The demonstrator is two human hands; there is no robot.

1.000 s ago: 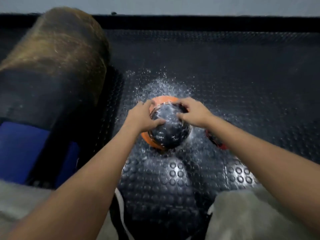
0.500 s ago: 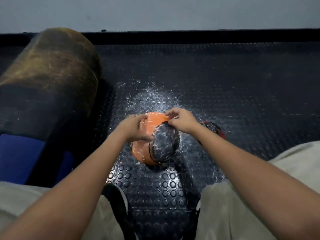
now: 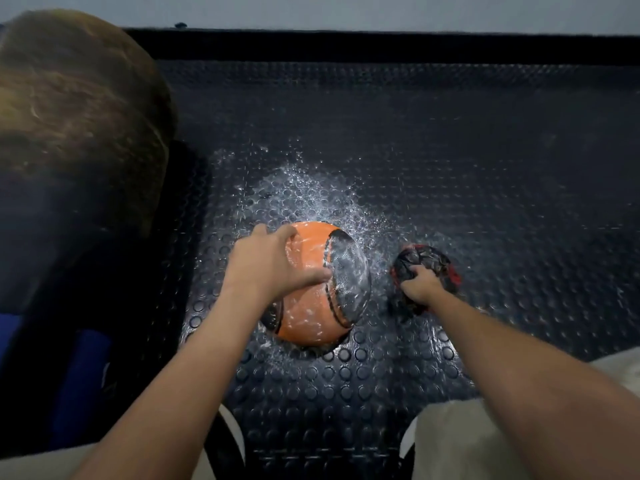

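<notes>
Our right hand (image 3: 420,289) has left the wet orange-and-black rubber ball (image 3: 311,289) and now clutches the crumpled red-and-black cloth (image 3: 429,261) just beside it, grip bunched tight into the fabric, so wiping looks to be next. Our left hand (image 3: 266,268) steadies the ball on the black studded rubber floor mat (image 3: 485,168), grip spread and curled over its top. The big brown cylindrical bag (image 3: 76,116) crowds the left, while the right and far side, up to the black kerb (image 3: 381,46), lie open.
</notes>
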